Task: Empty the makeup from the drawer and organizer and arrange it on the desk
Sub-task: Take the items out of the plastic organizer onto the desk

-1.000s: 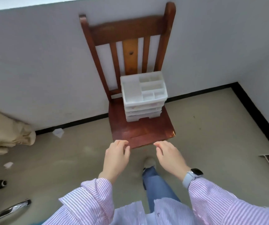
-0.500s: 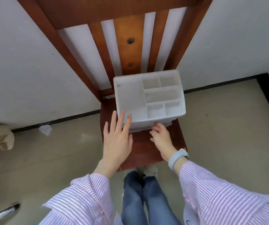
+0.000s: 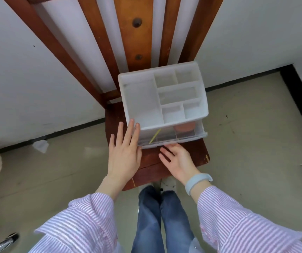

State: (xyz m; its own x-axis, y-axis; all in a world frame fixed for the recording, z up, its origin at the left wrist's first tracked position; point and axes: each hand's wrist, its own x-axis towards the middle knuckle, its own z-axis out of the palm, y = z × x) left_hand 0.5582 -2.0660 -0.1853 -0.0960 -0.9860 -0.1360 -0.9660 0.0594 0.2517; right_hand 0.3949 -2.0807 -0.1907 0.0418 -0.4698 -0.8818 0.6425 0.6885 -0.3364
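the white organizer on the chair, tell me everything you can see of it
The organizer is a white, translucent plastic box standing upright on the wooden chair seat, near the backrest. Its open top is split into one large compartment on the left and five smaller ones on the right, all apparently empty. Its top drawer is pulled partly out, showing a thin yellow stick and a round pinkish-orange item. The left hand rests its straight fingers against the front left corner; the right hand reaches the drawer's front edge.

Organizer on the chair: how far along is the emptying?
Barely begun. Done: the top drawer is pulled partly out. In hand: the left hand steadies the organizer; the right hand is at the drawer front. Left: the yellow stick and pink item remain inside.
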